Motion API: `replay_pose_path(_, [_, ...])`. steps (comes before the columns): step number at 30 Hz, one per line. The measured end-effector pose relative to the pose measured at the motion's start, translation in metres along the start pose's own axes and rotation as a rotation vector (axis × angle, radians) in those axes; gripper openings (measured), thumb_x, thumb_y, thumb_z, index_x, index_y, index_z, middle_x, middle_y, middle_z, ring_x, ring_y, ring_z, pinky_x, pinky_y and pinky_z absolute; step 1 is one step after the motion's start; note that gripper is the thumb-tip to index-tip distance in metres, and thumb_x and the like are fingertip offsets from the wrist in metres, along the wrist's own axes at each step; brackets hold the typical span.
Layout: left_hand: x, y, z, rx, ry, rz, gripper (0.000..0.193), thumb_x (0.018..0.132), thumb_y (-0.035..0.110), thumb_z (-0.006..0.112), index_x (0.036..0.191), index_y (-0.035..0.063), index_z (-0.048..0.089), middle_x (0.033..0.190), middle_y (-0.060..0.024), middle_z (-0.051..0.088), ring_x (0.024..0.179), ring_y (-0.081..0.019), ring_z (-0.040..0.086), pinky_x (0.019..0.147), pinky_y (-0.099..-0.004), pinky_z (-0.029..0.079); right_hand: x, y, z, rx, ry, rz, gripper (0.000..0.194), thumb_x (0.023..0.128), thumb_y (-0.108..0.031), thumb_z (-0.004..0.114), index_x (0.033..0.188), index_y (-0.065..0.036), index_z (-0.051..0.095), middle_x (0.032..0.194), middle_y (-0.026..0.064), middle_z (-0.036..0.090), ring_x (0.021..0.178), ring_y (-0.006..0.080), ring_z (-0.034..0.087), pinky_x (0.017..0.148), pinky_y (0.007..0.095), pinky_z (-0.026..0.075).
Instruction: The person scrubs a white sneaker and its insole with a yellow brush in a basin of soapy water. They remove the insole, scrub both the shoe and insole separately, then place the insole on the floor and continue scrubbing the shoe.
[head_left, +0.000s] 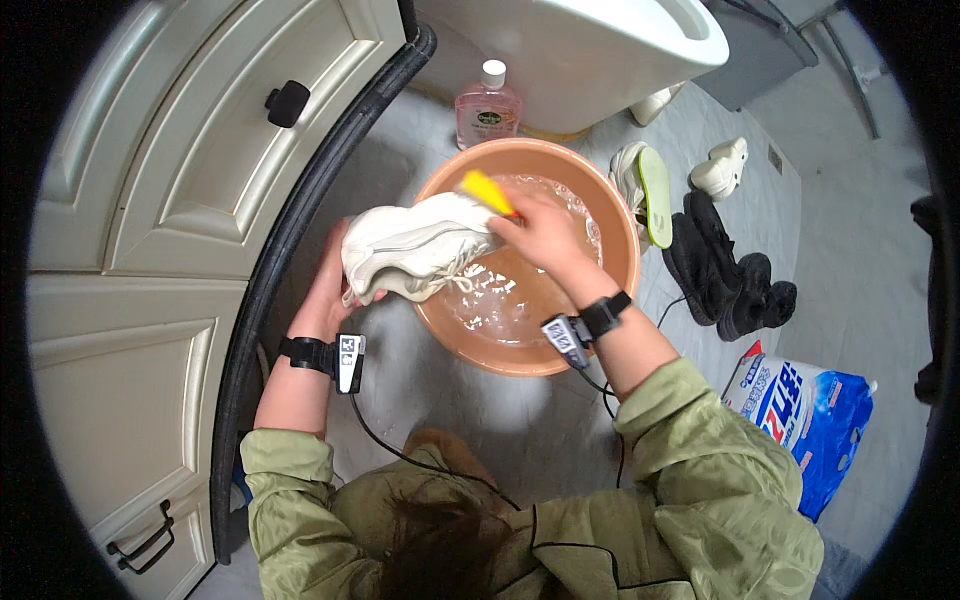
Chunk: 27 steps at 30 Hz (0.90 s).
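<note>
A white lace-up sneaker (420, 240) lies tilted over the left rim of an orange-brown plastic basin (517, 369). My left hand (326, 289) holds it by the heel end, with most of the fingers hidden beneath the shoe. In my right hand (546, 231) is a yellow scrubbing brush (484, 191), blurred, at the toe end of the sneaker. Its handle is mostly covered by my fingers. Cloudy water (491, 307) with some foam along the edge sits in the basin. The sneaker's loose laces hang over the rim.
A pink liquid bottle (487, 116) stands behind the basin, beside a white toilet (600, 67). To the right are another sneaker (626, 169) with a green insole (655, 199), black shoes (694, 262), a white clog (718, 171) and a blue-white detergent bag (814, 427). Cream cabinets (217, 172) line the left.
</note>
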<state>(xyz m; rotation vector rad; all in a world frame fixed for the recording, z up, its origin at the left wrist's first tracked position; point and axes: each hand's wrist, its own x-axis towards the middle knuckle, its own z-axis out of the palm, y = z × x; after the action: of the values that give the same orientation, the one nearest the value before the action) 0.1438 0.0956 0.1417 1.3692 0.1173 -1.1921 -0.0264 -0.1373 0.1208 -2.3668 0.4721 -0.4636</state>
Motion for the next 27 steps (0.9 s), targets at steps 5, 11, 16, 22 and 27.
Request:
replay_pose_path(5, [-0.003, -0.008, -0.013, -0.009, 0.115, -0.13, 0.073, 0.083, 0.077, 0.039, 0.124, 0.0187, 0.056, 0.104, -0.0039, 0.068, 0.083, -0.0197, 0.069, 0.047, -0.0289, 0.056, -0.019, 0.031, -0.019, 0.989, -0.129, 0.516, 0.077, 0.081, -0.035, 0.075, 0.143, -0.007, 0.039, 0.085, -0.0007, 0.054, 0.068, 0.0075, 0.048, 0.057, 0.0219, 0.037])
replay_pose_path(11, [-0.006, -0.018, -0.055, 0.171, 0.062, -0.4, 0.072, 0.088, 0.074, 0.032, 0.122, 0.0148, 0.058, 0.1, -0.0063, 0.067, 0.077, -0.023, 0.069, 0.054, -0.0304, 0.058, -0.022, 0.02, 0.004, 1.393, -0.252, 0.709, 0.031, 0.091, -0.036, 0.065, 0.107, -0.011, 0.053, 0.077, -0.0062, 0.048, 0.052, 0.0025, 0.033, 0.046, 0.0176, 0.027])
replay_pose_path(16, [-0.005, -0.045, -0.063, 0.479, 0.151, 0.326, 0.085, 0.089, 0.062, 0.045, 0.149, 0.0063, 0.022, 0.148, -0.013, 0.033, 0.14, -0.0273, 0.025, 0.111, -0.0452, 0.029, -0.037, 0.023, 0.023, 1.468, -0.207, 0.985, 0.03, 0.092, -0.041, 0.061, 0.099, -0.013, 0.054, 0.071, -0.0059, 0.048, 0.047, 0.0024, 0.031, 0.041, 0.018, 0.025])
replay_pose_path(22, [0.006, -0.026, -0.05, 0.546, -0.03, 0.649, 0.113, 0.058, 0.025, 0.091, 0.145, 0.0004, 0.023, 0.141, -0.0174, 0.036, 0.134, -0.026, 0.032, 0.112, -0.038, 0.027, -0.048, 0.032, 0.034, 1.394, -0.279, 1.087, 0.028, 0.094, -0.04, 0.058, 0.099, -0.013, 0.055, 0.068, -0.0051, 0.047, 0.043, 0.0026, 0.031, 0.036, 0.0194, 0.027])
replay_pose_path(27, [-0.003, -0.018, -0.038, 0.955, -0.026, 0.646, 0.073, 0.062, 0.019, 0.088, 0.116, 0.0007, 0.043, 0.123, -0.0127, 0.049, 0.115, -0.0223, 0.05, 0.101, -0.0361, 0.04, -0.05, 0.06, 0.036, 1.052, -0.215, 1.12, 0.029, 0.092, -0.04, 0.06, 0.092, -0.011, 0.055, 0.065, -0.0026, 0.049, 0.044, 0.005, 0.032, 0.039, 0.0206, 0.027])
